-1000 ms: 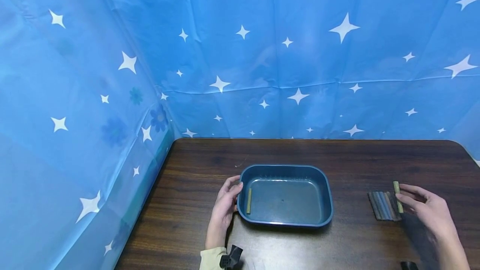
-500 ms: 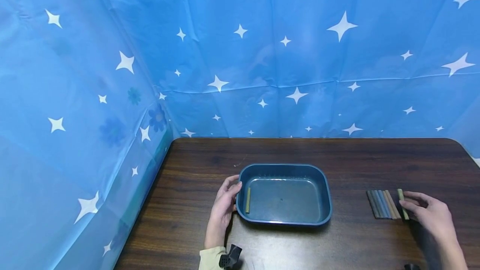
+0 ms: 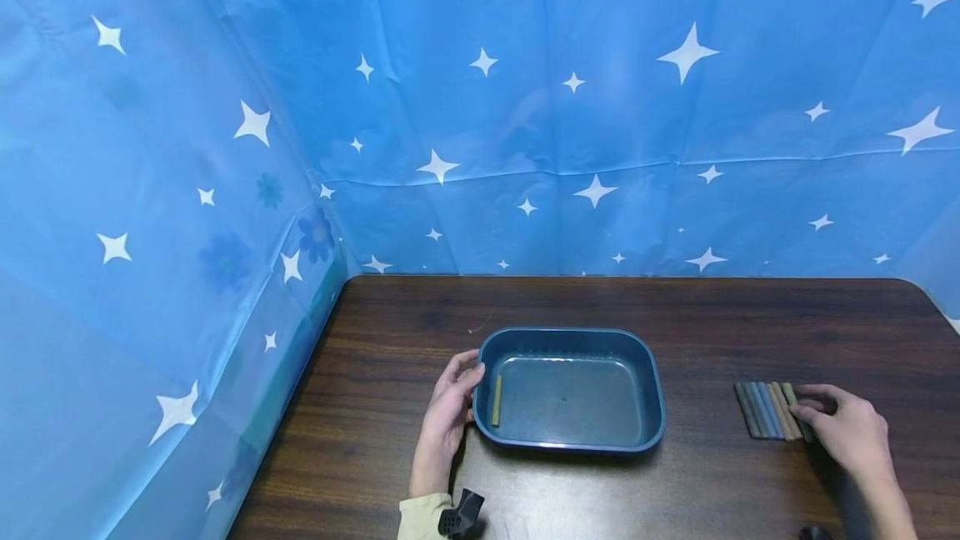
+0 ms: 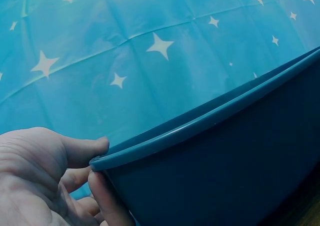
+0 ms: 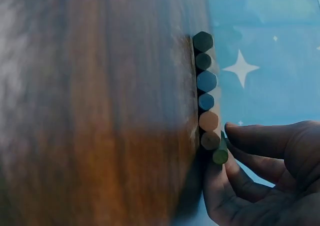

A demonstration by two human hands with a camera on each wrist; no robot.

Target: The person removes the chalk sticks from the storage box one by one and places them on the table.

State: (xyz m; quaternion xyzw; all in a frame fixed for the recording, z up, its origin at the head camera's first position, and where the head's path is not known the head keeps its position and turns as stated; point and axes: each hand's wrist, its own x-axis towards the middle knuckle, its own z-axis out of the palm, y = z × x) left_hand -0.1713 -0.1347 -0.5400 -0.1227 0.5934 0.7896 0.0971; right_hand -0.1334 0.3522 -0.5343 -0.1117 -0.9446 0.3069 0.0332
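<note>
My right hand (image 3: pixel 847 432) pinches a green stick (image 3: pixel 791 397) between thumb and fingers. The stick is at the right end of a row of coloured sticks (image 3: pixel 763 411), side by side on the table. In the right wrist view, the row shows dark, blue and tan ends, some hexagonal, and the green stick (image 5: pixel 220 156) is close beside the last tan one; whether they touch I cannot tell. My left hand (image 3: pixel 447 407) grips the left rim of a blue plastic tray (image 3: pixel 567 447), thumb on top and fingers underneath. A yellow-green stick (image 3: pixel 497 401) lies inside at its left.
The dark wooden table (image 3: pixel 697 315) extends behind and around the tray. A blue star-patterned sheet (image 3: pixel 555 132) hangs at the back and along the left side. A black strap mount (image 3: pixel 461 513) is on the left wrist.
My right hand lowered the green stick to the right of the row, then moved it left against or near the last tan stick. The left hand and tray stayed put.
</note>
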